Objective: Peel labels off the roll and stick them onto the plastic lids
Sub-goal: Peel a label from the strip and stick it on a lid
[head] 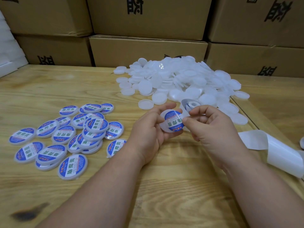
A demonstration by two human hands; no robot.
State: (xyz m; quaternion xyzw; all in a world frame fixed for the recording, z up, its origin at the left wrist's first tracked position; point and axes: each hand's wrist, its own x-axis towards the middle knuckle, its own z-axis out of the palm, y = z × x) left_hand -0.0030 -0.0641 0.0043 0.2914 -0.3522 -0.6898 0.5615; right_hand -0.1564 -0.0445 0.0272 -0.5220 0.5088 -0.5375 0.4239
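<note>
Head camera shows the left hand [150, 129] gripping a white plastic lid [171, 121] above the wooden desk [172, 186], fingers curled round its rim. The right hand [212, 127] pinches the blue label [174, 121] against the lid's face. Unlabelled lids [181, 81] are heaped beyond, labelled lids [65, 134] lie left, and backing tape [271, 150] trails right.

— What is found around the hands?
— Bare table [164, 186] is seen beneath and nearer than them. Left of the left hand [148, 135], passage is blocked by labelled lids [65, 134]; beyond both, by the plain lid heap [181, 81]; right of the right hand [212, 127], by backing strip [271, 150].
</note>
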